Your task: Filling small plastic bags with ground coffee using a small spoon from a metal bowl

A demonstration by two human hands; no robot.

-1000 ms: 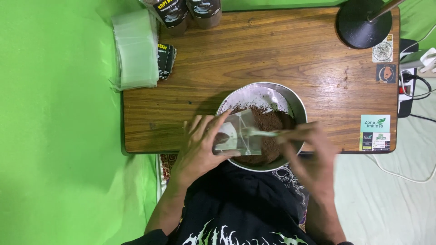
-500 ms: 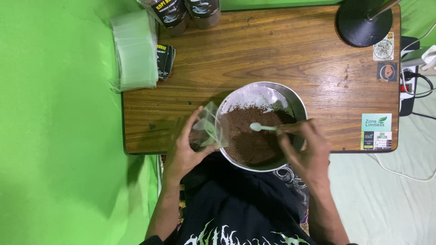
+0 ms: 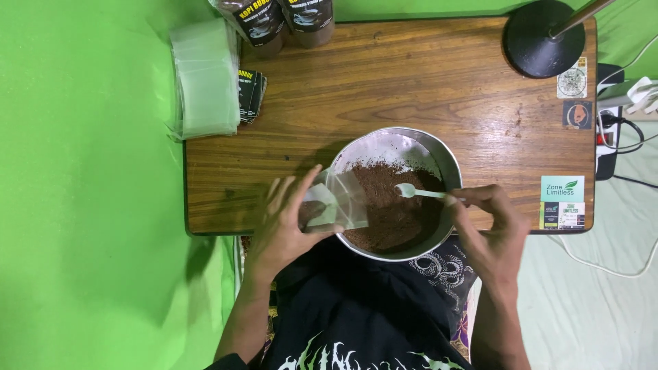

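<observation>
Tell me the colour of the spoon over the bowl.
White; the spoon, held by the right hand, shows best in the head view.

Head view, straight down, close.

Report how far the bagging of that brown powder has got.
Done: two filled pouches stand at the table's far edge. In hand: left hand holds a clear bag at the bowl; right hand holds a white spoon. Left: much powder, stacked empty bags.
</observation>
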